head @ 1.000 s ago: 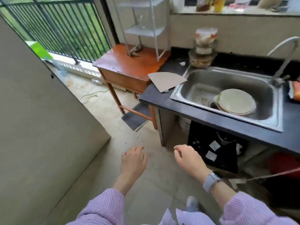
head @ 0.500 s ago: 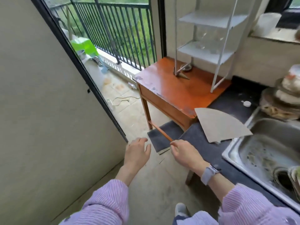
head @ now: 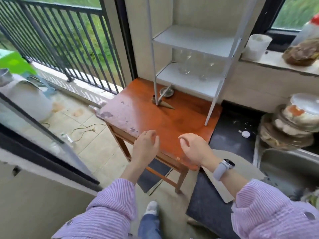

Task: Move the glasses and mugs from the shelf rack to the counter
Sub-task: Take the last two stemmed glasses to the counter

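A white shelf rack (head: 189, 80) stands on an orange wooden table (head: 165, 118). On its lower shelf are clear glasses (head: 185, 63), one more glass (head: 203, 73) to the right; they are blurred. The upper shelf looks bare. My left hand (head: 145, 147) and my right hand (head: 193, 149) hover side by side over the table's near edge, fingers loosely curled, holding nothing. Both are well short of the rack. A dark counter (head: 231, 135) lies to the right of the table.
A steel sink (head: 290, 163) is set in the counter at the right, with stacked food containers (head: 293, 121) behind it. A flat cardboard piece (head: 229, 163) lies on the counter under my right wrist. A small metal dish (head: 166, 92) sits under the rack. A balcony railing (head: 60, 40) is at left.
The view has swung left from the sink and closer to the rack. Both hands have come forward over the table's near edge, still holding nothing.
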Action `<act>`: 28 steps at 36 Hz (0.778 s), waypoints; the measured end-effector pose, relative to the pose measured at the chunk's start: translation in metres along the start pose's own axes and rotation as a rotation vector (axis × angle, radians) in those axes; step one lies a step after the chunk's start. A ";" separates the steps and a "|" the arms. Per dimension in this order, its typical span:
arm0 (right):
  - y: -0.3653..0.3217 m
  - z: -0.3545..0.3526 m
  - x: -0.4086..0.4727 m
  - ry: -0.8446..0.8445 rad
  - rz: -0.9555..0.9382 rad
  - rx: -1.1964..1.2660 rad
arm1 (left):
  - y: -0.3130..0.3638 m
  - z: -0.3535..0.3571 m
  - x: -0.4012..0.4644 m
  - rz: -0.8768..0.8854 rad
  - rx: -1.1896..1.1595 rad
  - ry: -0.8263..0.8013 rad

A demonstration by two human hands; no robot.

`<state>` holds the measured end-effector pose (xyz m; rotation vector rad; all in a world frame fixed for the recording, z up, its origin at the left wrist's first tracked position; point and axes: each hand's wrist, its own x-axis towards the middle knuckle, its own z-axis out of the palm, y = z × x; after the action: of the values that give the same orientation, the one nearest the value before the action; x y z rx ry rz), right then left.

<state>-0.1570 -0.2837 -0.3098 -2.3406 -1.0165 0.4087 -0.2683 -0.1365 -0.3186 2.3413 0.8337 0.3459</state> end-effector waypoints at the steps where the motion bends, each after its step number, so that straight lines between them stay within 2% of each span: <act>1: -0.001 -0.005 0.014 0.031 0.026 0.010 | 0.001 0.000 0.019 0.033 -0.027 -0.005; 8: -0.012 -0.042 0.109 0.298 0.232 0.206 | 0.024 -0.010 0.138 0.229 -0.224 -0.069; 14: -0.004 -0.065 0.176 0.463 0.345 0.345 | 0.048 -0.003 0.221 0.214 -0.412 -0.136; 19: 0.019 -0.063 0.212 0.578 0.447 0.348 | 0.054 0.025 0.268 0.219 -0.429 -0.154; 24: 0.035 -0.062 0.237 0.716 0.454 0.471 | 0.057 0.045 0.306 0.228 -0.431 -0.125; 28: 0.044 -0.066 0.253 0.784 0.391 0.557 | 0.064 0.055 0.329 0.258 -0.483 -0.165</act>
<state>0.0685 -0.1440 -0.2973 -1.8910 -0.0515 -0.0985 0.0381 0.0100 -0.3082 1.9859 0.3201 0.4033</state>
